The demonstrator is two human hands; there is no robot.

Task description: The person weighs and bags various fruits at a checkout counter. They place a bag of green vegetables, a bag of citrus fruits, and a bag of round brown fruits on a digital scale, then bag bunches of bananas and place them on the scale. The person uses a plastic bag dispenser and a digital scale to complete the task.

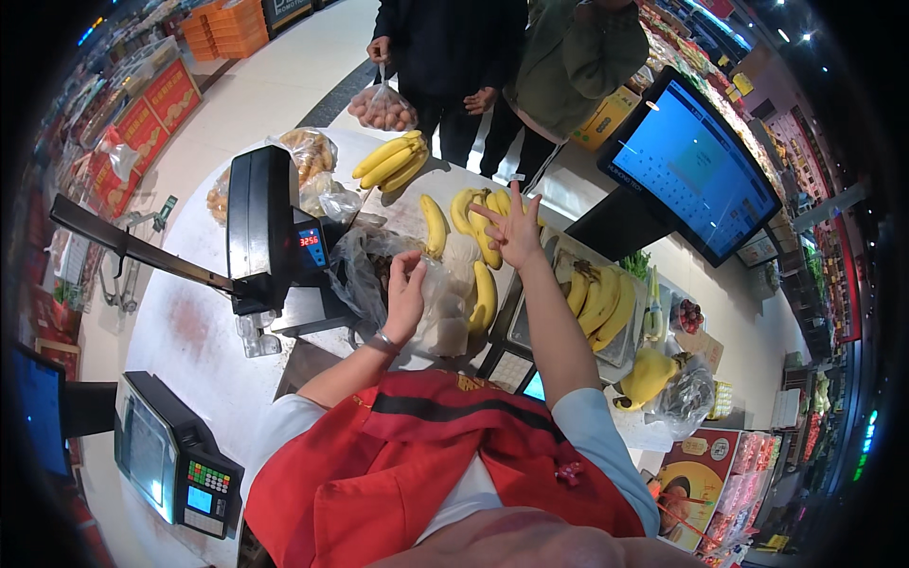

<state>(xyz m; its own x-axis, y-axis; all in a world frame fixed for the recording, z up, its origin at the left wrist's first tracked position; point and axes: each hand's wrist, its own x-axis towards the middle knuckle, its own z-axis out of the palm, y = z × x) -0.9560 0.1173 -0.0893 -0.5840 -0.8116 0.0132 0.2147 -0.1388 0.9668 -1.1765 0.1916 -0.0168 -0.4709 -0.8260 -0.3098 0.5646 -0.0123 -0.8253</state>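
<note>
My right hand (pixel 517 228) is held over a bunch of bananas (pixel 481 220), its fingers spread wide. A small white label (pixel 518 177) shows at the tip of one finger. My left hand (pixel 406 297) has half-curled fingers and is over a thin clear plastic bag (pixel 358 266); whether it pinches the film cannot be told. Loose bananas lie close by, one banana (pixel 434 226) beyond the bag and another banana (pixel 483 298) to its right. More bananas (pixel 600 302) rest on the metal scale plate (pixel 529 319), right of my right forearm.
A black scale display (pixel 310 240) on a post stands left, with a second scale (pixel 181 454) nearer. A touchscreen monitor (pixel 696 167) rises at right. Bananas (pixel 392 162) and bagged goods (pixel 309 156) lie across the counter (pixel 184 284). Two people stand beyond, one holding bagged eggs (pixel 383 108).
</note>
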